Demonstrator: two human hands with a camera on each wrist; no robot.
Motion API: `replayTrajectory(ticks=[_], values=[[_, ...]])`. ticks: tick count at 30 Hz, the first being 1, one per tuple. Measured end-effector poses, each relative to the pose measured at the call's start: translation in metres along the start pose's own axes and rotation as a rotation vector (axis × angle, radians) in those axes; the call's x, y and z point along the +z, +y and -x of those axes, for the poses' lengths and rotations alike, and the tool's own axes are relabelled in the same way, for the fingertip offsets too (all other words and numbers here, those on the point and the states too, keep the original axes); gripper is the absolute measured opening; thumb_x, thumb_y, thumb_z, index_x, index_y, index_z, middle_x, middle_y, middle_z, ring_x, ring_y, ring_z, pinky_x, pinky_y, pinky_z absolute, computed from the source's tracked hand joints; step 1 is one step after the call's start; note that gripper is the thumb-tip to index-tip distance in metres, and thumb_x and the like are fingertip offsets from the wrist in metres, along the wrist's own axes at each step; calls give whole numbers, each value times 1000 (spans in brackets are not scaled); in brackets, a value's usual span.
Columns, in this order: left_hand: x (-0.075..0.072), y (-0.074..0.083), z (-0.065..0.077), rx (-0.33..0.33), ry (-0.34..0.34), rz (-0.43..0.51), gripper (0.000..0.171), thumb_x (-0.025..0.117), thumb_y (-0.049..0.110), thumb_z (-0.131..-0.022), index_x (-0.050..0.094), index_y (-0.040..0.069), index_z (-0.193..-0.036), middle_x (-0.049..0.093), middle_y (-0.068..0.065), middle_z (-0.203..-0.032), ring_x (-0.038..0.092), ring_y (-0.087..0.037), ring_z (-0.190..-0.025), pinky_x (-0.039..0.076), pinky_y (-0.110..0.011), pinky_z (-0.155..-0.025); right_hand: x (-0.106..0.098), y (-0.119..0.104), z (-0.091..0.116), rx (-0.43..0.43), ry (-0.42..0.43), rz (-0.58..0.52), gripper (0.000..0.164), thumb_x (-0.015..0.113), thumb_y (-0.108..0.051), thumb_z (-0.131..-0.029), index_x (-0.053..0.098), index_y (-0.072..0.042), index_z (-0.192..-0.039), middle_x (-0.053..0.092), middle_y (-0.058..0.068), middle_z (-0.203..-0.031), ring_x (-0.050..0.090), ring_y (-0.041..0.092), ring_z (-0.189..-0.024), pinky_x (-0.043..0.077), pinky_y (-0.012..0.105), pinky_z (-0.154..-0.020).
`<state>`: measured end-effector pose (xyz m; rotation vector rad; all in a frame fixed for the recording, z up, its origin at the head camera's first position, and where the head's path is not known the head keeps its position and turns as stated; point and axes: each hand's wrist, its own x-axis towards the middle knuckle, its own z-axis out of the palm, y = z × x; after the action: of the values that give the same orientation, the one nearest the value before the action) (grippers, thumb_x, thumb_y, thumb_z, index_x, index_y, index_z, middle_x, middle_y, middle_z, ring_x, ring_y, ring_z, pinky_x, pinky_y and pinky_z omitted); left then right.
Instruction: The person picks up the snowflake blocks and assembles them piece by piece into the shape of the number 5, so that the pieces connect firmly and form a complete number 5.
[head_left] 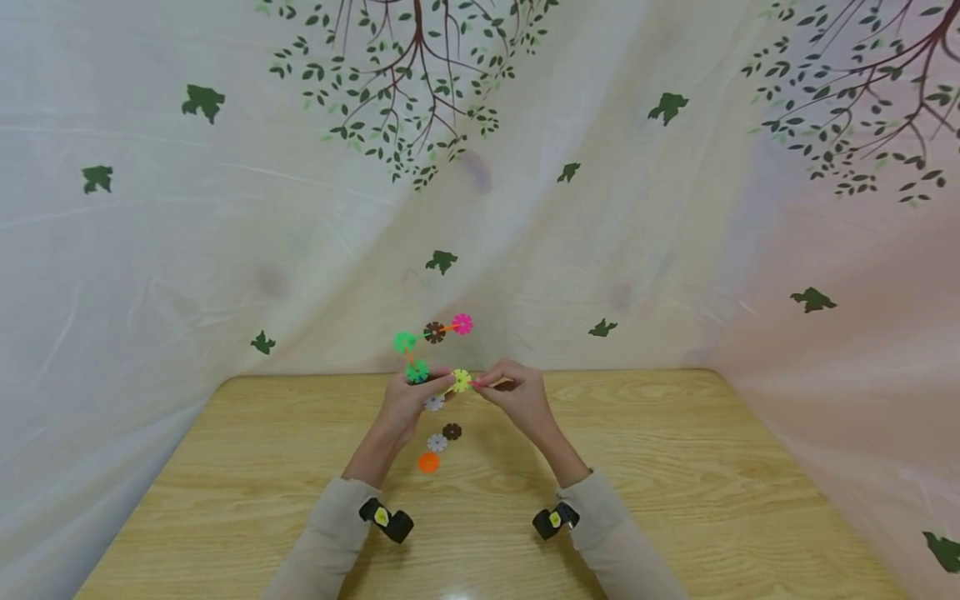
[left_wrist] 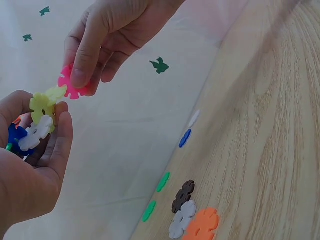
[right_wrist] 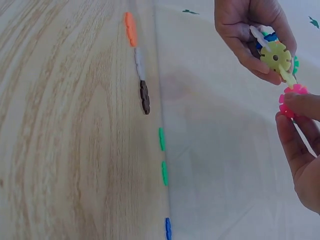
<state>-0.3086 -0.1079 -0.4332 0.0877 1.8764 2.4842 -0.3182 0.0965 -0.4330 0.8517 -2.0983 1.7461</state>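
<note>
A chain of slotted plastic snowflake discs is held in my left hand (head_left: 401, 408), its thumb beside a yellow disc (head_left: 461, 381). From that hand the chain rises past green discs (head_left: 405, 342) and a brown disc (head_left: 434, 332) to a pink disc (head_left: 462, 323) at its far end. Blue (left_wrist: 17, 139) and white (left_wrist: 36, 133) discs show within the left palm. Between thumb and fingers, my right hand (head_left: 520, 398) pinches another pink disc (left_wrist: 75, 93). This disc meets a pale yellow one (left_wrist: 56, 93) at the chain's near end.
Loose orange (head_left: 429, 462), white (head_left: 437, 442) and brown (head_left: 452, 432) discs lie on the wooden table (head_left: 637, 467) below the hands. Farther along its back edge are green discs (left_wrist: 163, 181), a blue disc (left_wrist: 185, 138) and a white disc (left_wrist: 194, 118). A printed curtain (head_left: 525, 250) hangs behind.
</note>
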Motion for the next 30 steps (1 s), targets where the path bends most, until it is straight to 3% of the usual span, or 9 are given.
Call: replayTrajectory(ticks=[9, 19, 24, 30], values=[[2, 2, -4, 14, 26, -39, 24, 77, 4, -89, 72, -8, -109, 77, 0, -91, 72, -13, -86, 62, -28, -82, 0, -2, -2, -8, -2, 8, 4, 77, 0, -87, 78, 4, -90, 71, 23, -89, 70, 15, -80, 62, 26, -68], [5, -2, -7, 57, 24, -111, 19, 78, 4, -87, 76, -6, -104, 79, 1, -92, 71, -15, -89, 59, -28, -86, 3, -1, -1, 3, 8, 81, 4, 75, 9, -86, 75, 11, -89, 70, 27, -86, 69, 37, -78, 60, 22, -65], [5, -4, -9, 43, 21, -61, 18, 75, 1, -89, 74, -5, -105, 77, 0, -94, 70, -15, -91, 61, -30, -87, 3, -1, -4, 5, 8, 91, 6, 72, 14, -85, 76, 10, -88, 70, 29, -86, 67, 42, -77, 59, 22, -63], [0, -5, -12, 0, -66, 2, 18, 75, 3, -90, 73, 0, -108, 74, 0, -99, 70, -14, -90, 62, -33, -87, 1, 1, -8, -16, 24, 116, 3, 76, 7, -86, 76, 8, -88, 72, 24, -88, 69, 35, -79, 58, 20, -62]])
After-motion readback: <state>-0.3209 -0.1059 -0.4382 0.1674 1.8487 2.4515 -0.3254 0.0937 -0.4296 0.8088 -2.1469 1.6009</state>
